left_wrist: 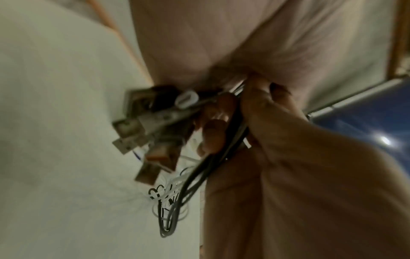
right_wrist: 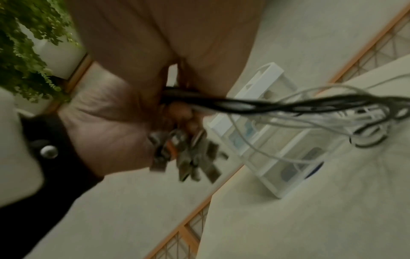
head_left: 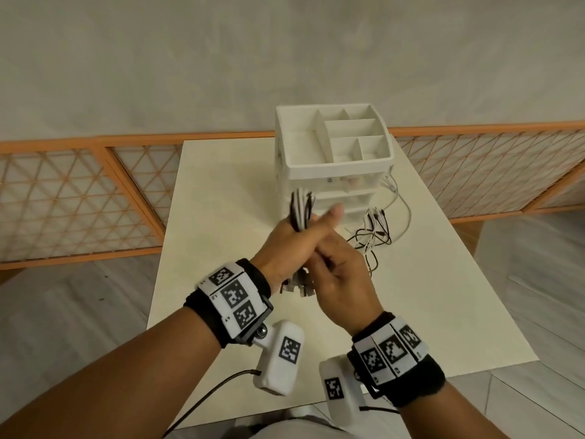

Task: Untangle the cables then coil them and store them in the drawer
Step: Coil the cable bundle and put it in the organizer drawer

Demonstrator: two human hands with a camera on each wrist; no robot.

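Observation:
Above the middle of the white table (head_left: 221,191), both hands meet around one bundle of black and white cables (head_left: 302,207). My left hand (head_left: 291,242) grips the bundle, and a folded loop sticks up above its fingers. My right hand (head_left: 338,270) curls around the same bundle from the right. Several USB plugs (head_left: 297,288) hang below the hands; they appear blurred in the left wrist view (left_wrist: 142,126). The rest of the cables (head_left: 376,229) trails onto the table beside the white drawer unit (head_left: 335,166), whose drawers are shut. In the right wrist view, cable strands (right_wrist: 277,106) stretch toward that pile.
The drawer unit's top tray (head_left: 338,134) has empty compartments. An orange lattice railing (head_left: 79,198) runs behind the table on both sides. Bare tabletop lies left of the hands (head_left: 202,248) and toward the near right corner (head_left: 443,296). Green foliage (right_wrist: 26,43) shows in the right wrist view.

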